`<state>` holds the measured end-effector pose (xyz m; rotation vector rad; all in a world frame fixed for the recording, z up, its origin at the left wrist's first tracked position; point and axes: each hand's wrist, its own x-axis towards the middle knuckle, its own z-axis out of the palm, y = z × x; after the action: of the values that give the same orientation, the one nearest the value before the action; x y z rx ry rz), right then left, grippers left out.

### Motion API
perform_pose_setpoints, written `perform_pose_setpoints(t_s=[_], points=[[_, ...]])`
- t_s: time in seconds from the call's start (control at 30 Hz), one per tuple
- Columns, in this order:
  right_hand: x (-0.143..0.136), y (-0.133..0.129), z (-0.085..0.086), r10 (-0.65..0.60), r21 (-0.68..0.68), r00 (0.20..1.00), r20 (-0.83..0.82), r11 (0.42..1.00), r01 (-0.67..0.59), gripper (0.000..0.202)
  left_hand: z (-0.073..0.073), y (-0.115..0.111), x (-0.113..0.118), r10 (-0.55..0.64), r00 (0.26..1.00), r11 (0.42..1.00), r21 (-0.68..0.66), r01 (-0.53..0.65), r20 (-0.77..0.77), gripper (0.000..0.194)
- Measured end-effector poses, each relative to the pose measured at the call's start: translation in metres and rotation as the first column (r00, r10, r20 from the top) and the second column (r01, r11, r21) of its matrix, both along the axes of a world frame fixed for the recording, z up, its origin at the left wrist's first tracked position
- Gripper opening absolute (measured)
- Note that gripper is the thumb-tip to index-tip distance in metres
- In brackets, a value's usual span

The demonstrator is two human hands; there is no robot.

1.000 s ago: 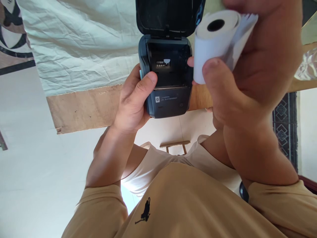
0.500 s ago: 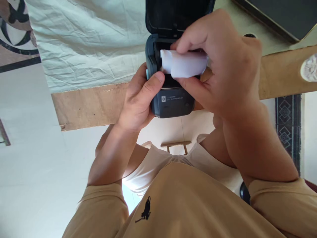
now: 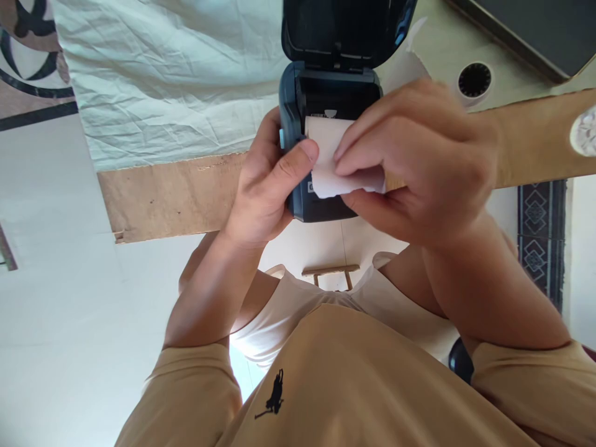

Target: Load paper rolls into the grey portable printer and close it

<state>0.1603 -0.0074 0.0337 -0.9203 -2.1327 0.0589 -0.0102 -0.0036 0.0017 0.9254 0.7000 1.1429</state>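
Observation:
A dark blue portable label printer [image 3: 321, 210] is held over the table's front edge, its black lid [image 3: 335, 31] swung up. My left hand [image 3: 267, 183] grips the printer's left side, with the thumb resting on the rim beside the paper. White paper from a roll [image 3: 326, 139] hangs forward out of the compartment and covers much of the printer's front. My right hand [image 3: 423, 164] pinches this paper between thumb and fingers at its right part. The fingers hide the roll's right end.
A pale green cloth [image 3: 177, 81] covers the table, with a bare wooden edge [image 3: 172, 202] in front. At the upper right lie a black flat case [image 3: 535, 31], a round black-and-white object [image 3: 475, 81] and some whitish paper [image 3: 407, 71]. A clear glass object [image 3: 584, 131] stands far right.
My right hand has moved down and toward me, drawing the paper forward over the printer's front. The printer has shifted slightly right in view, still in my left hand.

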Motion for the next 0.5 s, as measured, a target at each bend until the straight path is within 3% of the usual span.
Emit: perform_pose_setpoints(t_s=[0.2,0.37,0.43,0.5], points=[[0.000,-0.002,-0.013,0.014,0.080,1.000,-0.009,0.997,-0.013,0.008,-0.021,0.010,-0.007,-0.183,0.981,0.950,0.268,0.161,0.060,0.070],[0.000,-0.001,-0.015,0.088,0.065,0.992,-0.095,0.995,-0.082,0.017,-0.013,0.004,0.001,-0.004,1.000,0.999,0.054,0.005,-0.019,0.069],[0.001,0.000,-0.013,0.094,0.061,0.984,-0.149,0.994,-0.086,0.019,-0.014,0.005,0.002,-0.020,0.999,0.995,0.096,0.024,-0.044,0.073],[0.003,0.002,-0.011,0.014,0.045,0.982,-0.188,0.999,-0.006,0.017,-0.018,0.009,0.000,-0.070,0.997,0.975,0.206,0.077,-0.042,0.077]])
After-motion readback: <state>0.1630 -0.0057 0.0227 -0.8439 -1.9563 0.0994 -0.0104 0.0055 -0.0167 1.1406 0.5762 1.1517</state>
